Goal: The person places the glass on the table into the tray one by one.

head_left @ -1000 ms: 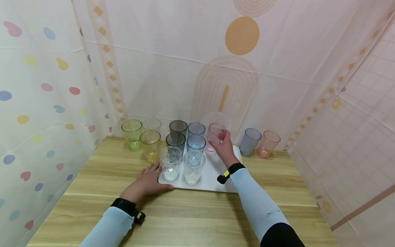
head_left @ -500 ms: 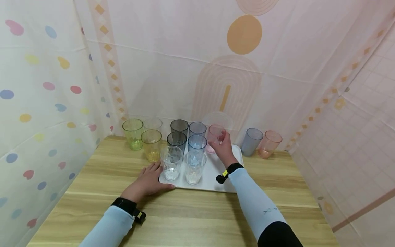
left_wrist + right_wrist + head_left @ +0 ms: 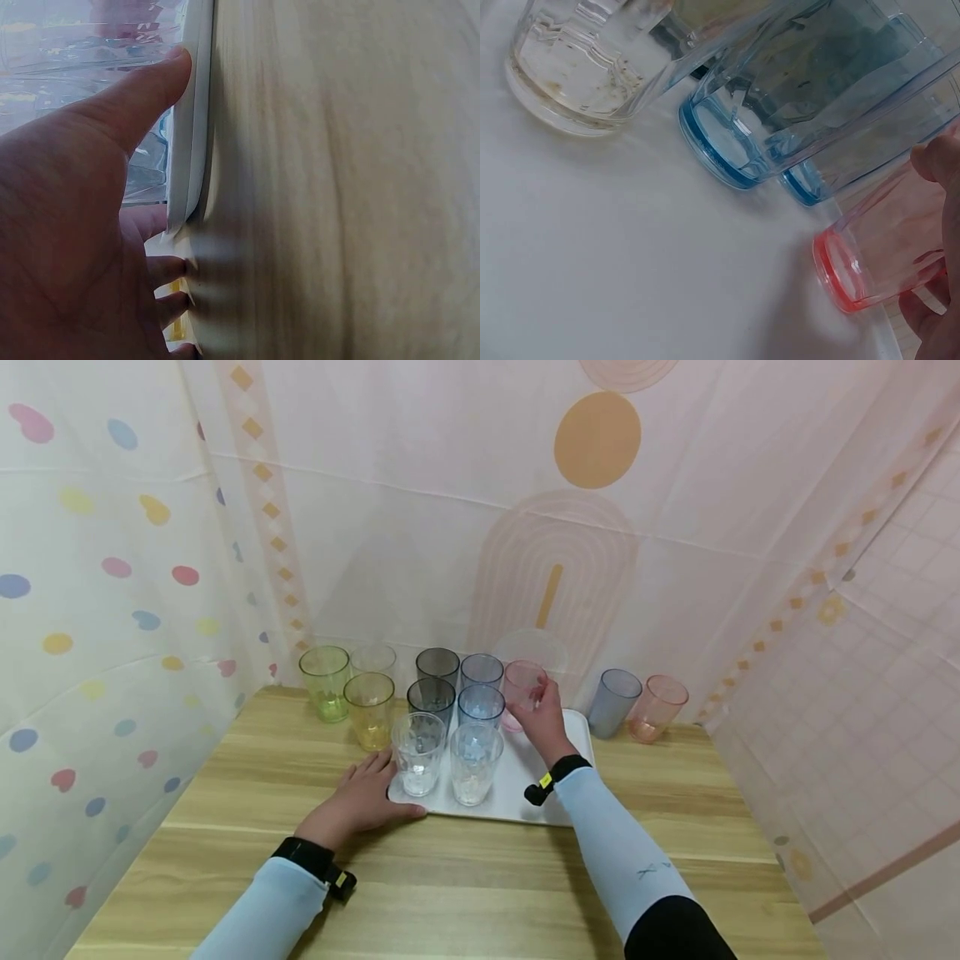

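My right hand point(image 3: 542, 720) holds a pink tumbler point(image 3: 889, 244) upright between thumb and fingers, at the back of a white tray point(image 3: 517, 793). In the right wrist view its red base is close over the tray, beside the blue tumblers point(image 3: 731, 142). My left hand point(image 3: 363, 802) rests at the tray's front left corner. Its thumb lies along the front rim and its straight fingers reach along the left side, as the left wrist view shows. Two clear tumblers point(image 3: 474, 772) stand at the tray's front, with two dark grey tumblers point(image 3: 431, 697) behind them.
Left of the tray stand a green tumbler point(image 3: 326, 685), a yellow tumbler point(image 3: 369, 714) and a clear one point(image 3: 373, 658). To its right, a blue-grey tumbler point(image 3: 613, 703) and a salmon-pink tumbler point(image 3: 657, 710) stand on the wooden table point(image 3: 480, 893). A patterned curtain point(image 3: 390, 527) hangs close behind.
The pink tumbler in my right hand has shifted slightly left, closer to the blue tumblers. My left hand stays at the tray corner.
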The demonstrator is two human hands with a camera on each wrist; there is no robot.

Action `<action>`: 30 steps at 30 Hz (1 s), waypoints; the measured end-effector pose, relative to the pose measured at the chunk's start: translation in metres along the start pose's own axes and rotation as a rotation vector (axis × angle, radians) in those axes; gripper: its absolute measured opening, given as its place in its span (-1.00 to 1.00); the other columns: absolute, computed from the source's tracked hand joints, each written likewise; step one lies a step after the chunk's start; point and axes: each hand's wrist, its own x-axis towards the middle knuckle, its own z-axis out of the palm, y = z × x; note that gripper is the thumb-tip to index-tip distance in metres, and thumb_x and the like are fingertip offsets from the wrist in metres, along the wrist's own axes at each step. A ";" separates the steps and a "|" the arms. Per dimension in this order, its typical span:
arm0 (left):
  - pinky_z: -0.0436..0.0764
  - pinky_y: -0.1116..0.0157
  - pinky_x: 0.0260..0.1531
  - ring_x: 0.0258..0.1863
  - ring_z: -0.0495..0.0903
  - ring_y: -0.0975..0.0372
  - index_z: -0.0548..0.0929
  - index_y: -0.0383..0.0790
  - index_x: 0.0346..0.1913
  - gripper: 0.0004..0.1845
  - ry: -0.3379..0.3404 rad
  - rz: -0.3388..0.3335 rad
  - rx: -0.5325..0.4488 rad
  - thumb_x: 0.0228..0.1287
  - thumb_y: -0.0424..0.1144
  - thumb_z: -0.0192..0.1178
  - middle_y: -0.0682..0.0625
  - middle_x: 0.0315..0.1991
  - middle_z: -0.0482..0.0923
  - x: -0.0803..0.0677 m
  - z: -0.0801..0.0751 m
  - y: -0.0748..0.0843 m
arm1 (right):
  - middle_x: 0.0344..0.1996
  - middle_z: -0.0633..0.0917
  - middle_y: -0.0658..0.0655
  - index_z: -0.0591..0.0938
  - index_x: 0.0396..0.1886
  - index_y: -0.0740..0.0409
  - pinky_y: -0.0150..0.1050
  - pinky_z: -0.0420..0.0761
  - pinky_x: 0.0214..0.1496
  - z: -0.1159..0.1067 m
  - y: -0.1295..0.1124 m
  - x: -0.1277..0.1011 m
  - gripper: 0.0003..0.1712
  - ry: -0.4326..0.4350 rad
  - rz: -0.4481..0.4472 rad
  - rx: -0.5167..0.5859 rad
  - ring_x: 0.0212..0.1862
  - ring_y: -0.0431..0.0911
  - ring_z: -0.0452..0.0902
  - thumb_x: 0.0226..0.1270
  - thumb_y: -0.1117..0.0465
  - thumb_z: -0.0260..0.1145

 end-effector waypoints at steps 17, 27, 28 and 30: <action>-0.05 -0.48 0.61 0.72 -0.03 -0.39 0.25 -0.49 0.69 0.33 0.020 0.008 0.007 0.24 0.52 0.43 -0.41 0.76 0.01 0.001 0.000 0.000 | 0.51 0.42 0.37 0.11 0.74 0.21 0.20 0.39 0.63 -0.027 0.009 -0.022 0.17 -0.052 -0.044 -0.103 0.56 0.25 0.34 0.40 0.09 0.66; -0.06 -0.49 0.60 0.71 -0.04 -0.40 0.23 -0.49 0.69 0.33 0.015 0.008 0.007 0.25 0.51 0.42 -0.41 0.76 -0.02 0.001 0.001 0.000 | 0.48 0.42 0.43 0.09 0.73 0.30 0.25 0.35 0.64 -0.083 0.037 -0.076 0.14 -0.065 -0.032 -0.152 0.58 0.30 0.33 0.44 0.14 0.63; -0.07 -0.48 0.61 0.72 -0.04 -0.39 0.23 -0.49 0.70 0.33 0.016 0.007 0.004 0.25 0.51 0.42 -0.41 0.76 -0.02 0.001 0.002 0.000 | 0.49 0.41 0.43 0.10 0.73 0.29 0.26 0.34 0.65 -0.089 0.039 -0.081 0.13 -0.063 -0.023 -0.141 0.58 0.30 0.32 0.45 0.14 0.62; -0.08 -0.48 0.61 0.72 -0.04 -0.39 0.22 -0.48 0.70 0.33 0.019 0.007 0.001 0.25 0.52 0.41 -0.40 0.77 -0.02 0.002 0.003 -0.001 | 0.51 0.39 0.44 0.10 0.72 0.31 0.28 0.32 0.65 -0.100 0.042 -0.090 0.10 -0.045 -0.010 -0.105 0.59 0.31 0.30 0.48 0.16 0.60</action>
